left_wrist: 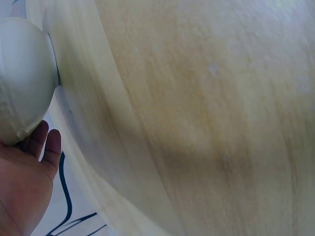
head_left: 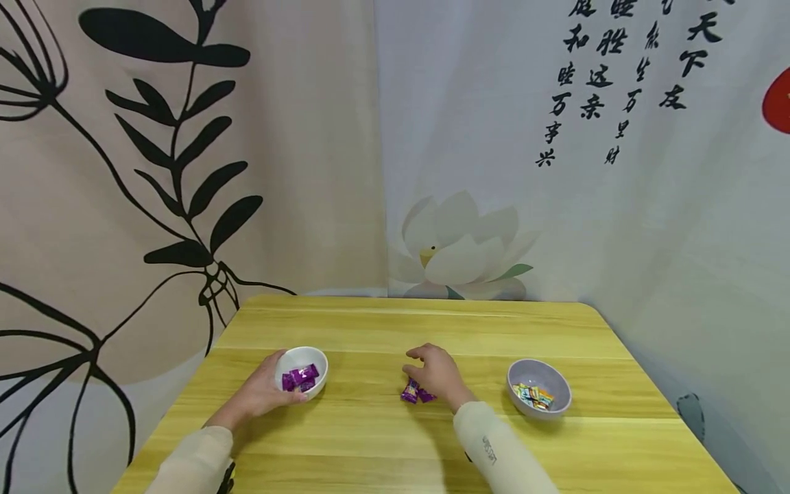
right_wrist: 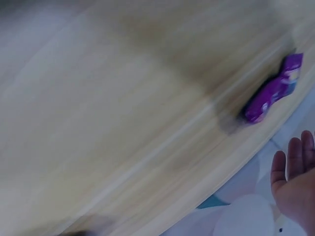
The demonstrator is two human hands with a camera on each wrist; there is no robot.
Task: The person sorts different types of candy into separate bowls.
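My left hand (head_left: 269, 385) holds a white bowl (head_left: 320, 385) by its left side, the thumb at the near rim and fingers round the outside. Purple wrapped candies (head_left: 302, 375) lie inside it. In the left wrist view the fingers of the left hand (left_wrist: 29, 172) touch the wall of the white bowl (left_wrist: 27, 73), whose base is at the tabletop. Over the middle of the table, my right hand (head_left: 437, 374) reaches with fingers apart above purple candies (head_left: 410, 392) lying on the wood. One purple candy (right_wrist: 273, 93) shows in the right wrist view, apart from the fingers.
To the right of my right hand stands a grey-lilac bowl (head_left: 558, 396) with several small yellow and multicoloured wrapped candies (head_left: 534, 396). The wooden table (head_left: 370, 453) ends at a back edge before a printed curtain (head_left: 321, 171).
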